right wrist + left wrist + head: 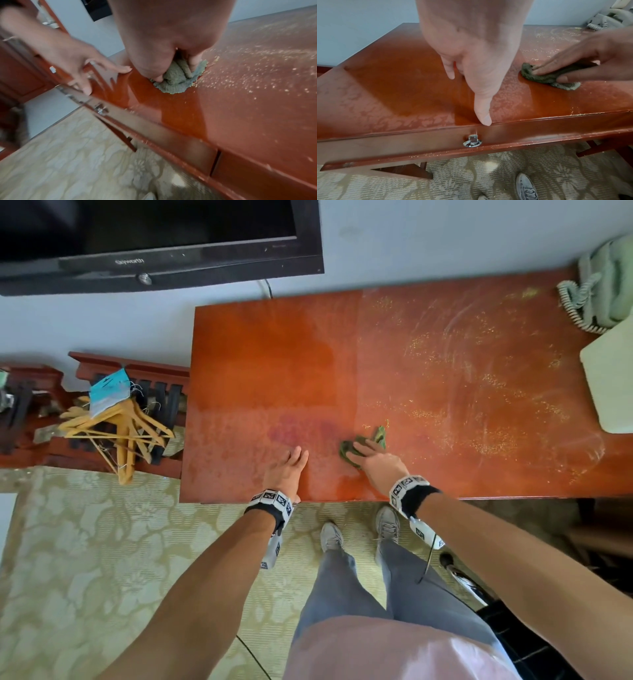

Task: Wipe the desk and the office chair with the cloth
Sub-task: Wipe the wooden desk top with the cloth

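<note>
Head-view evidence suggested the job was perhaps half done on the desk [445,364]: its left part looked wiped and glossy, while pale dust was seen across the right part, and the office chair could not be made out. The green cloth [352,451] was pressed flat near the front edge under the straight fingers of the right hand [375,458]; the left hand [286,469] was laid spread just beside it. A phone [603,285] was cut off at the frame edge.

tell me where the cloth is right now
In the head view the cloth lies near the desk's front edge, under the right hand, just right of the left hand.
</note>
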Motion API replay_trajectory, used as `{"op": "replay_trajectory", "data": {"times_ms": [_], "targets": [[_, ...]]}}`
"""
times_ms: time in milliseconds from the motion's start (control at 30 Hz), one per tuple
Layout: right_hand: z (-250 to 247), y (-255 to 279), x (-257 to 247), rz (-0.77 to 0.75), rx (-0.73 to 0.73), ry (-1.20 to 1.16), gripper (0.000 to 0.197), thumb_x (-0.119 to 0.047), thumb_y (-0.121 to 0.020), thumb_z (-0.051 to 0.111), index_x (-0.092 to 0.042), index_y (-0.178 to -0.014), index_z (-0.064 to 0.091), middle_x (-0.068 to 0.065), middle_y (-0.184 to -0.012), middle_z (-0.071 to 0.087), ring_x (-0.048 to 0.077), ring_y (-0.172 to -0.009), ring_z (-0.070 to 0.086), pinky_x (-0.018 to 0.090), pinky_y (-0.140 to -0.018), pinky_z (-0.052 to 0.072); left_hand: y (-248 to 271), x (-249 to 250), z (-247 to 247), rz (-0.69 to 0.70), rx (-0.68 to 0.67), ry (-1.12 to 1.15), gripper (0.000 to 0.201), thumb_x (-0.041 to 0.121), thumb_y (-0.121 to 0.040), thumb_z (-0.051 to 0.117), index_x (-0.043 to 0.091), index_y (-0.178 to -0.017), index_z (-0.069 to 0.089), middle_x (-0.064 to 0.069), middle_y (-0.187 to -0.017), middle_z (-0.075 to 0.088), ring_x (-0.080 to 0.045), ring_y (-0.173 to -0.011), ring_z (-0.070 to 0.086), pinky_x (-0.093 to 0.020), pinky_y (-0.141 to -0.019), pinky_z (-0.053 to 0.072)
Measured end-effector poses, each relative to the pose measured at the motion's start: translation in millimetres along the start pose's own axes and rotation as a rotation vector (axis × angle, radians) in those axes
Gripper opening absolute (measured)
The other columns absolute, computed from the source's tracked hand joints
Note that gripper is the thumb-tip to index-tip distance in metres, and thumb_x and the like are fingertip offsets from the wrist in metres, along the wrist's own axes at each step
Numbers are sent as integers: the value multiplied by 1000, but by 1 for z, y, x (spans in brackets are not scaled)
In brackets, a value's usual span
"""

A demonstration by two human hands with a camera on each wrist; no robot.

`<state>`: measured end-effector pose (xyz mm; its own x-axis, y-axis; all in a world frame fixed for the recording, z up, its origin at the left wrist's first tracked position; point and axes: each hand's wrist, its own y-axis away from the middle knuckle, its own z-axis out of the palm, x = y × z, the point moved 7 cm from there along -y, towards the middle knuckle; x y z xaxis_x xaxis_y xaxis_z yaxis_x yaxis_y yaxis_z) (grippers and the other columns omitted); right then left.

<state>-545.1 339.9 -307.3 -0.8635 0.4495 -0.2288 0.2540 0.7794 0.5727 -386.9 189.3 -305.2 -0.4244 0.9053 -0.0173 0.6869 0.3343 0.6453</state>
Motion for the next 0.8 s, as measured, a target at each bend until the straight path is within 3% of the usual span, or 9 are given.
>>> {"op": "replay_trajectory", "data": {"times_ms": [133,200,267,367,500,533,600,667,800], "targets": [[28,31,-23,-174,-62,84,92,7,-91,60,-37,-161,21,-6,-171,6,25,-159,5,49,-110,49,-3,1,-7,6,-27,-33,127,42,-82,86,20,-165,-7,0,-173,-12,-25,-160,6,-35,-113,46],[37,45,-31,-254,-82,118,91,8,-92,57,-35,-162,19,-5,-172,5,26,-159,4,48,-109,50,-4,0,-10,16,-63,-68,125,41,-83,85,20,-165,-7,-1,-173,-12,-25,-159,10,-38,-114,45],[40,57,-36,-330,-106,168,88,11,-95,52,-32,-164,17,-4,-173,3,26,-159,1,47,-115,44,-5,1,-17,19,-99,-111,122,39,-85,84,20,-165,-5,-1,-173,-10,-26,-155,23,-38,-110,48],[42,73,-35,-438,-138,292,75,6,-101,46,-23,-165,18,2,-173,2,29,-159,-1,43,-124,24,-7,6,-31,-5,-164,-137,113,36,-89,81,22,-166,-1,1,-173,-8,-23,-135,51,-34,-95,57],[44,77,-8,-543,-72,370,68,-2,-103,48,-20,-164,22,6,-172,8,32,-159,6,43,-127,14,-12,14,-46,-20,-173,-195,107,42,-91,78,19,-166,6,1,-174,6,-21,-135,53,-30,-88,55],[43,78,0,-566,-48,376,68,-4,-101,54,-20,-162,28,7,-171,15,33,-158,13,44,-126,17,-11,16,-50,-25,-165,-195,107,43,-90,79,17,-166,9,0,-173,11,-21,-134,54,-29,-86,54],[39,82,15,-595,-1,394,69,-10,-91,73,-22,-153,48,6,-164,36,33,-151,34,45,-121,36,-10,20,-53,-36,-152,-195,106,43,-88,80,15,-165,12,-1,-171,19,-20,-129,57,-28,-84,54],[41,85,29,-631,-14,458,69,-17,-79,86,-25,-142,61,4,-154,51,30,-142,49,42,-112,47,-9,20,-51,-43,-139,-188,105,41,-89,79,14,-165,11,-3,-171,16,-20,-127,57,-27,-85,54],[41,87,35,-653,20,450,70,-17,-74,89,-23,-139,64,5,-151,55,31,-139,53,43,-109,50,-7,14,-44,-52,-138,-127,105,33,-91,77,18,-166,5,-2,-174,-4,-16,-119,61,-26,-88,55]]}}
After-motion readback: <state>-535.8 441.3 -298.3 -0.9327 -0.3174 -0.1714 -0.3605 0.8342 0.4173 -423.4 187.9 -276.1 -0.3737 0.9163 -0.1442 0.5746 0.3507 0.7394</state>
